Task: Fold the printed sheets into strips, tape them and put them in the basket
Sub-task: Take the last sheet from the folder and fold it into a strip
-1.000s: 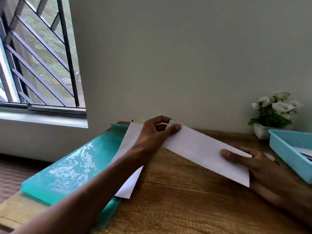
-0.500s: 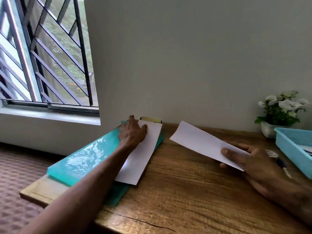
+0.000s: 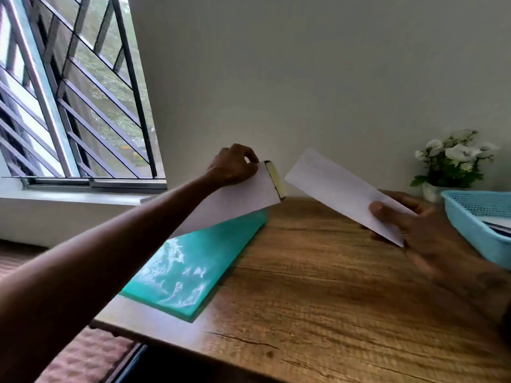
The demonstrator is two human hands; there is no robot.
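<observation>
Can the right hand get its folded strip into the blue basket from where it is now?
Probably yes. The right hand holds the folded strip just beside the blue basket, whose open top faces up, with nothing between them.

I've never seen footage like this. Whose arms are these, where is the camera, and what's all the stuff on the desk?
There is no machine here: a person wears a wide-angle camera on the head, looking forward and down, so you see their own two arms.

The left hand pinches the far end of a white sheet and lifts it off a teal folder. A thin yellowish pad or card shows behind the sheet's edge; I cannot tell exactly what it is. The right hand holds a folded paper strip above the wooden table.

At the right edge sits a light blue basket with some papers inside, and behind it a small pot of white flowers. A barred window is at the left.
</observation>
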